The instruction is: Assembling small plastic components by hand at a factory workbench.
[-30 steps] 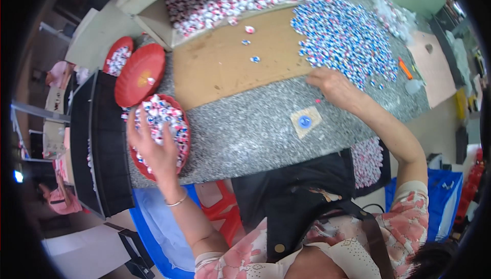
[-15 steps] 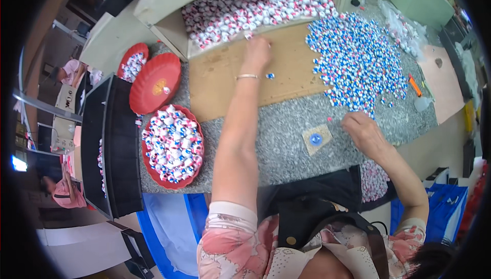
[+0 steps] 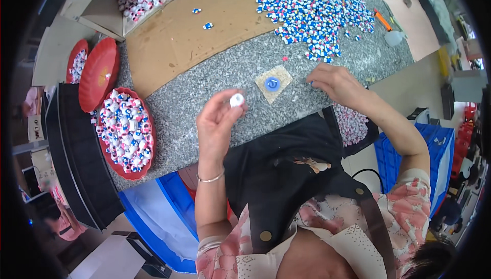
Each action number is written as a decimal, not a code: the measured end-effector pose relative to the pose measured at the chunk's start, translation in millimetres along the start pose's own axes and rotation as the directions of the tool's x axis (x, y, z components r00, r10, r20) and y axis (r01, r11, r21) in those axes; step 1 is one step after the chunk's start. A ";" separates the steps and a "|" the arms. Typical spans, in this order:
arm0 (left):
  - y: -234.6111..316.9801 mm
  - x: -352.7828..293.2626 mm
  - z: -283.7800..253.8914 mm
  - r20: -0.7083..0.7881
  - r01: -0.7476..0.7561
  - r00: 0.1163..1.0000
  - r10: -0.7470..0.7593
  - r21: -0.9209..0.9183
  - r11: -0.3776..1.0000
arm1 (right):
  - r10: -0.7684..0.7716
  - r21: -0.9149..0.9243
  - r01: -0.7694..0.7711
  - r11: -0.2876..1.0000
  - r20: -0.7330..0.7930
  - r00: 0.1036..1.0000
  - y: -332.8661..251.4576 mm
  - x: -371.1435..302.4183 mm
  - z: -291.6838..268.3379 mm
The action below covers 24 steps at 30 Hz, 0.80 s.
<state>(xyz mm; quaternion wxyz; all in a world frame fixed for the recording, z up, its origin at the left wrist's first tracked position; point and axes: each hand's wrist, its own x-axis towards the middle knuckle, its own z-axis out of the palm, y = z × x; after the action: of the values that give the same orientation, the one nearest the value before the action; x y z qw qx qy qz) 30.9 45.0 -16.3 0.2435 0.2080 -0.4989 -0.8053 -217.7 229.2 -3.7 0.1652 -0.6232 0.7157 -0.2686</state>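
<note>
1. Left: a red bowl heaped with small pieces.
2. Left hand, near side: thumb and fingers pinch a round white piece.
3. Right of it: blue disc on a beige pad.
4. Far right: blue-and-white pile.
5. Right hand, nearer: fingers narrow, grip unclear.

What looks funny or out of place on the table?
Two small blue-and-white pieces lie on the brown board, apart from the big pile, so they look like strays. A tiny pink bit also sits by itself on the grey counter. Nothing looks clearly broken.
</note>
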 end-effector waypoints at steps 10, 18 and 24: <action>-22.1 -32.0 -0.9 -0.030 -0.016 0.999 0.014 -0.073 0.997 | -0.106 -0.134 0.102 0.986 -0.024 0.994 -36.2 19.4 6.5; -15.6 -22.2 -1.3 -0.071 -0.164 0.982 0.172 0.108 0.981 | -0.290 -0.351 0.338 0.873 0.183 0.940 -59.7 63.8 16.0; -30.1 -13.8 -1.4 -0.083 -0.196 0.972 0.220 0.230 0.953 | -0.298 -0.304 0.341 0.890 0.178 0.938 -51.4 59.6 18.0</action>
<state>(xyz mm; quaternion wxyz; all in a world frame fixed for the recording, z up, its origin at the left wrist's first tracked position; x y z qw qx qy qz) 37.1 63.8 -42.8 0.3289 0.2230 -0.5904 -0.7025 -176.3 163.5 18.1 0.0570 -0.7669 0.6262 -0.1285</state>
